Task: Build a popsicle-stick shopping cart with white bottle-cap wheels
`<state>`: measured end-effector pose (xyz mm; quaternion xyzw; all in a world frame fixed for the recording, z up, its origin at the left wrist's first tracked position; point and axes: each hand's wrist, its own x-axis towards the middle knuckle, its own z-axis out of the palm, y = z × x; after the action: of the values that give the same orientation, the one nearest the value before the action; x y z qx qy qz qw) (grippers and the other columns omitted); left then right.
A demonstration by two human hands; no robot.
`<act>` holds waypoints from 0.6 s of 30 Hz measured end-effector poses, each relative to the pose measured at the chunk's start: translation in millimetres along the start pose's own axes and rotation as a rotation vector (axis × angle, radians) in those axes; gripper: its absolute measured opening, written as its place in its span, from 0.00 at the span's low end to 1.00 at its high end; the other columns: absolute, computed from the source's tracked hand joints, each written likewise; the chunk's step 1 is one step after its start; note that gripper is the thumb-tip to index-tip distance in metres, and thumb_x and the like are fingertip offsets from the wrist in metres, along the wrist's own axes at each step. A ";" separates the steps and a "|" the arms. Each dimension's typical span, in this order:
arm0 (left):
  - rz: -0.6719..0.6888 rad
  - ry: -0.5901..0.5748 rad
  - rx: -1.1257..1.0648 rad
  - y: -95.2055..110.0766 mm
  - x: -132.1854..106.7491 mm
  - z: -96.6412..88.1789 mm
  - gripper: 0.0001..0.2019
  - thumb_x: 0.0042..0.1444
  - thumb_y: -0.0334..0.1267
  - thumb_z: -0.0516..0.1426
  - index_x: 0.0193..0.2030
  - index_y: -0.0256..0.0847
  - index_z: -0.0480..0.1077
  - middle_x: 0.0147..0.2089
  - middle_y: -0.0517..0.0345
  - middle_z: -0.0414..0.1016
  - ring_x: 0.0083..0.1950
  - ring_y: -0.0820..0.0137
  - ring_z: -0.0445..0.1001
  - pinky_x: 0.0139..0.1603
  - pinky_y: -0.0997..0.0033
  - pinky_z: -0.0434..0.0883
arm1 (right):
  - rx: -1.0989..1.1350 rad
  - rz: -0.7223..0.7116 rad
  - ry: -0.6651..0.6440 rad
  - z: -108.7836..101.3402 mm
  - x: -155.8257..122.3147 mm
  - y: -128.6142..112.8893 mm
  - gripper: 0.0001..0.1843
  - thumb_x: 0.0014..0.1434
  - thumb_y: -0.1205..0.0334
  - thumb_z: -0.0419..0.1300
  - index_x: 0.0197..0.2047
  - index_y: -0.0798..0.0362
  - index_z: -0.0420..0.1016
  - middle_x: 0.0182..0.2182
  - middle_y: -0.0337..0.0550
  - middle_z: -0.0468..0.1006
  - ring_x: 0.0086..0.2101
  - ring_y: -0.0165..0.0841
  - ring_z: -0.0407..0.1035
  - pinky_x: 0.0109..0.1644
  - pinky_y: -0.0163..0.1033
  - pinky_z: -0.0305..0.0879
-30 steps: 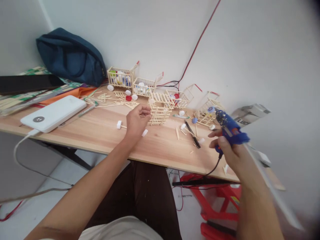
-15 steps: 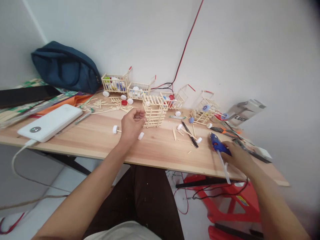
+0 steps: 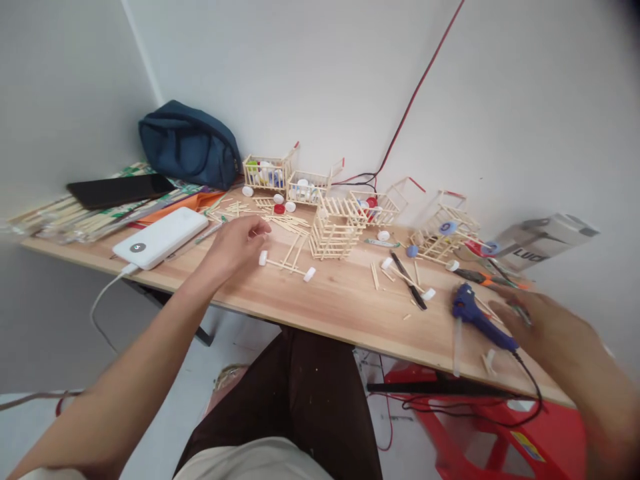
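My left hand (image 3: 241,241) hovers at the left of a small frame of sticks (image 3: 290,257) with a white bottle-cap wheel (image 3: 309,274) at each end of its axle. Its fingers are loosely curled, with a gap at the tips and nothing visible between them. Just behind that frame stands a basket of glued sticks (image 3: 336,233). My right hand (image 3: 540,327) is at the table's right side, blurred, over some tools; a small greyish thing shows by its fingers, and I cannot tell whether it is gripped. The blue glue gun (image 3: 480,320) lies beside it, apart from the fingers.
Finished stick carts (image 3: 267,175) holding bottle caps line the wall. A black pen (image 3: 407,280), loose sticks (image 3: 287,220) and orange-handled pliers (image 3: 480,277) lie about. At left are a white power bank (image 3: 163,238), a phone (image 3: 120,191) and a blue bag (image 3: 190,147). A carton (image 3: 547,243) stands right.
My right hand has let go of the glue gun, now lying on the table, and moved to the tools beyond. My left hand has drawn left, off the wheeled frame. The view has shifted left.
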<state>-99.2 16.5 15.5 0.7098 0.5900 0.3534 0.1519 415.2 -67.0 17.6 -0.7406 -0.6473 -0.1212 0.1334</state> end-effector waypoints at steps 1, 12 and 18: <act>-0.002 -0.024 0.020 -0.1 1.8 2.9 0.09 0.52 0.39 0.55 0.35 0.40 0.74 0.37 0.53 0.79 0.39 0.64 0.75 0.43 0.65 0.69 | 0.067 0.007 0.008 -6.1 -3.4 -25.3 0.24 0.57 0.42 0.51 0.46 0.47 0.77 0.44 0.55 0.81 0.36 0.50 0.76 0.39 0.55 0.70; -0.113 -0.232 0.208 16.3 24.4 45.4 0.08 0.42 0.35 0.60 0.17 0.43 0.68 0.20 0.53 0.72 0.29 0.63 0.74 0.33 0.70 0.65 | 0.698 -0.337 -0.126 35.2 -13.5 -267.0 0.10 0.63 0.55 0.57 0.42 0.49 0.77 0.43 0.47 0.80 0.43 0.39 0.74 0.49 0.45 0.69; -0.135 -0.128 0.025 9.3 18.4 42.9 0.10 0.36 0.32 0.62 0.12 0.42 0.66 0.14 0.58 0.65 0.22 0.67 0.66 0.28 0.70 0.61 | 0.625 -0.356 -0.122 50.3 -15.8 -289.2 0.07 0.62 0.58 0.58 0.42 0.50 0.74 0.42 0.47 0.78 0.45 0.42 0.70 0.52 0.48 0.66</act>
<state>-62.2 40.1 -2.8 0.6914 0.6300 0.2890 0.2040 126.8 -27.2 -23.3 -0.5455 -0.7787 0.1055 0.2914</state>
